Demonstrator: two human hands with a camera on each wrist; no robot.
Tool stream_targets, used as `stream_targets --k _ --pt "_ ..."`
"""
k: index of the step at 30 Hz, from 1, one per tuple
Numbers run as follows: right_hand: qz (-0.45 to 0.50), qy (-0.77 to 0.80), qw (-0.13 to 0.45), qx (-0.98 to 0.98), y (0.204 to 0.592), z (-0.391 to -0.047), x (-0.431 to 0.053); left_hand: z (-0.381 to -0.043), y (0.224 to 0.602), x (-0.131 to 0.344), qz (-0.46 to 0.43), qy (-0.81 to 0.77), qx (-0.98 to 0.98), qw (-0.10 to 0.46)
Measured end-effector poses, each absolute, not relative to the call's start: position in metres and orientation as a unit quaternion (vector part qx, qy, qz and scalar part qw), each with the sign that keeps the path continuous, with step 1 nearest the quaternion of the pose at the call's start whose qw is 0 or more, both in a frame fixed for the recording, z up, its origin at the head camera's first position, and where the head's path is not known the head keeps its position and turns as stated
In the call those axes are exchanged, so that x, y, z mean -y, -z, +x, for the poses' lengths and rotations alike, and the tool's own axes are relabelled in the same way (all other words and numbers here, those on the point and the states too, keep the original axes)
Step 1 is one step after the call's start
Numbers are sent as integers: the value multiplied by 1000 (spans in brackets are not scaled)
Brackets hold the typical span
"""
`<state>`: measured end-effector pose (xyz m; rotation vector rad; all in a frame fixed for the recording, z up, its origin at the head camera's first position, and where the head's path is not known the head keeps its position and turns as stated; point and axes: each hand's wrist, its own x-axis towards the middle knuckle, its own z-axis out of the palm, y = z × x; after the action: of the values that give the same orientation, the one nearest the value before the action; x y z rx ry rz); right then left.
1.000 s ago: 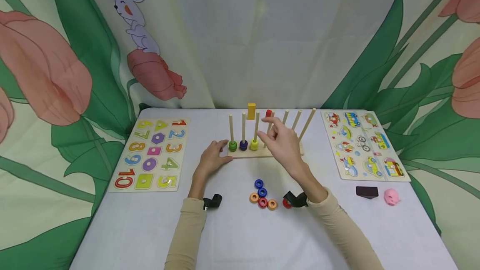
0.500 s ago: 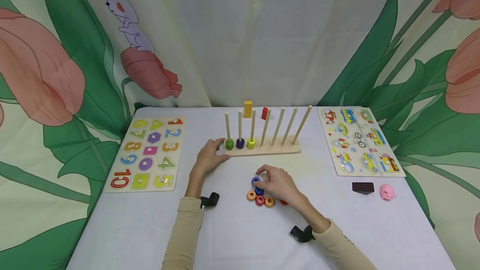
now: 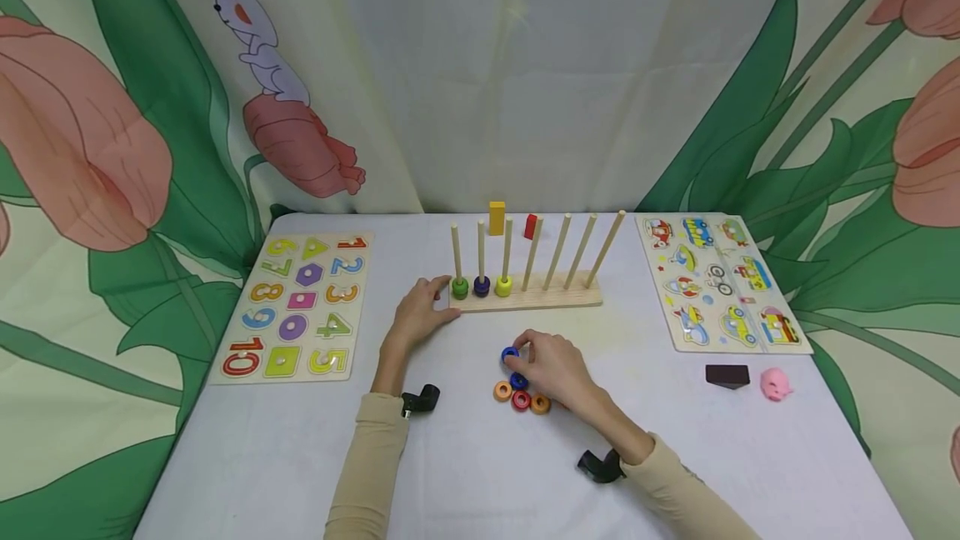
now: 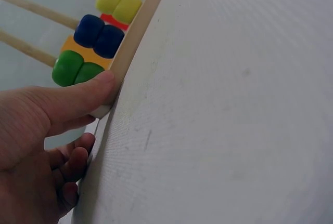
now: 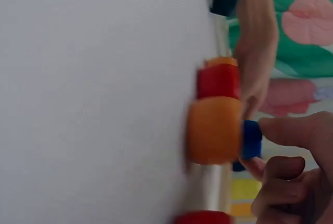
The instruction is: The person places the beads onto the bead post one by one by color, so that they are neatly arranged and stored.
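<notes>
A wooden peg board [image 3: 551, 298] with several upright rods stands at the middle of the table. Its three leftmost rods carry green beads [image 4: 78, 69], dark blue beads [image 4: 99, 36] and yellow beads [image 4: 118, 4], two on each. My left hand [image 3: 416, 315] holds the board's left end, thumb on the front edge. In front of the board, my right hand [image 3: 558, 371] pinches a blue ring [image 3: 509, 352] between thumb and forefinger. Close below lie another blue ring [image 3: 518, 381], a red ring [image 3: 521, 401] and two orange rings [image 5: 214, 130]. One more red ring [image 5: 203, 218] is partly hidden by the right hand in the head view.
A number puzzle board [image 3: 292, 307] lies at left, a vehicle puzzle board [image 3: 720, 286] at right. Below the latter are a dark block [image 3: 727, 376] and a pink pig toy [image 3: 776, 384]. A yellow block [image 3: 497, 218] and a red block [image 3: 531, 227] stand behind the rods.
My right hand has come down from the rods to the loose rings and taken hold of a blue one, which has shifted slightly away from the others. The left hand stays at the board.
</notes>
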<state>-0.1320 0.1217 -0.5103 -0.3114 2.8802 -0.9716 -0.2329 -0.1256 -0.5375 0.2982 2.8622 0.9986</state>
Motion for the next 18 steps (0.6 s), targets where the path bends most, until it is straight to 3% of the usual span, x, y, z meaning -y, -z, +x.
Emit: stream_targets --k 12,15,18 --pt "-99 325 -240 -910 395 -175 -140 -231 539 127 99 -331 -937 50" --pt "-84 324 -274 -902 381 -189 -142 -232 539 126 102 -335 -936 45" --pt "-77 323 -270 -904 377 -199 -142 -232 539 125 102 -334 -936 39"
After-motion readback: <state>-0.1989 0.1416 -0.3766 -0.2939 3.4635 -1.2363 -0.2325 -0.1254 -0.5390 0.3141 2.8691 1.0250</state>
